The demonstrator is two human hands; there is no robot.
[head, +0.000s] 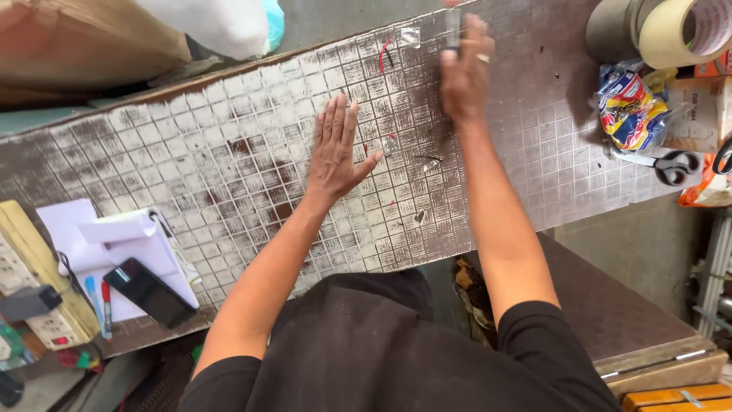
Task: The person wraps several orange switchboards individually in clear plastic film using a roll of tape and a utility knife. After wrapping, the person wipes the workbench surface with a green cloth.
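On the scuffed gridded board (229, 168), left hand (334, 149) lies flat, fingers spread; right hand (465, 72) blurred, grip unclear.

Head camera looks steeply down, close over workboard (229, 160).

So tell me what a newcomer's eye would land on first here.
First, the long board scored with a worn white grid, running across the whole view. On it the left hand lies flat with fingers spread, while the right hand, motion-blurred, reaches to the far edge. At the far right, tape rolls sit above black-handled scissors.
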